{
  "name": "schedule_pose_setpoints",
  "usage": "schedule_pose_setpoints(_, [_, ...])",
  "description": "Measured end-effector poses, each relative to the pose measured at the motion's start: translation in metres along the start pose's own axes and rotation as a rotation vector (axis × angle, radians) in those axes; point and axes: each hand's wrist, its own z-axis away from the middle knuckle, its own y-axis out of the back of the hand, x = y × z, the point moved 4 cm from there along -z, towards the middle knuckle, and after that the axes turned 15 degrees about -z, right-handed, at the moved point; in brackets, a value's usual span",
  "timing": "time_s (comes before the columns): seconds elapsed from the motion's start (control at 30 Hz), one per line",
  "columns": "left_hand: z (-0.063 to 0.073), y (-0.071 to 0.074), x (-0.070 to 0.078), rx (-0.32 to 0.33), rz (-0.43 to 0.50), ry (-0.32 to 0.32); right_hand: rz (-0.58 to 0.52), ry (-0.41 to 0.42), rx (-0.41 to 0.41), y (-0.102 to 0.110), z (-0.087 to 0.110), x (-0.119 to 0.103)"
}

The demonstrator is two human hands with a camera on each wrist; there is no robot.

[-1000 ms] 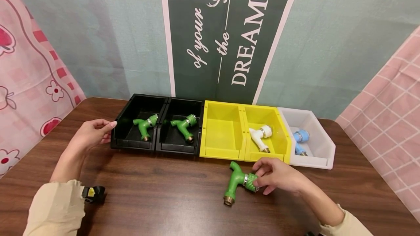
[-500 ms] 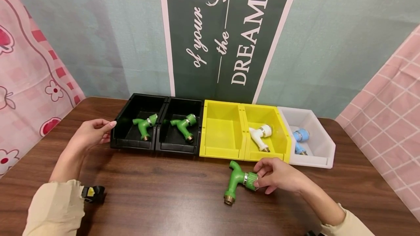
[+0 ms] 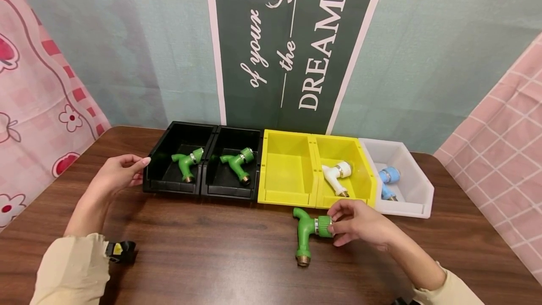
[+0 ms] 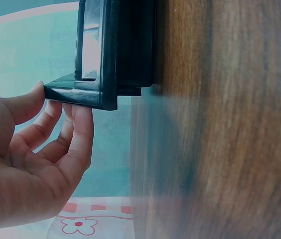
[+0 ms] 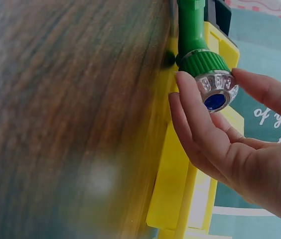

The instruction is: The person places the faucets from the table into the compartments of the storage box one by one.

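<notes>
In the head view, my right hand (image 3: 364,226) pinches the ribbed handle of a green tap (image 3: 303,236) above the table, in front of the yellow bins. The tap's brass threaded end points toward me. Close up in the right wrist view, thumb and fingers sit around the green knob (image 5: 204,62), which has a clear cap with a blue centre. My left hand (image 3: 116,173) grips the side of the leftmost black bin (image 3: 171,186), thumb at the rim and fingers against its outer wall (image 4: 75,97). Green taps lie in that bin and in the second black bin (image 3: 228,192).
To the right of the black bins stand two yellow bins (image 3: 285,197), the right one holding a white tap (image 3: 336,178). A white bin (image 3: 417,196) with a blue tap (image 3: 388,182) ends the row. Behind the wooden table (image 3: 203,258) hangs a printed curtain (image 3: 178,51).
The green tap has turned slightly in my right hand, its brass end swinging a little to the right. My left hand stays at the black bin.
</notes>
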Motion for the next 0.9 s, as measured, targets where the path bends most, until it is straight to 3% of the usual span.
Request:
schedule_pose_setpoints(0.33, [-0.001, 0.0, -0.001, -0.004, -0.011, 0.002, 0.017, 0.062, 0.013, 0.001, 0.0, -0.005])
schedule_pose_setpoints(0.9, [-0.001, 0.0, -0.001, 0.005, -0.018, -0.001, 0.086, 0.021, 0.008, 0.004, 0.001, -0.011])
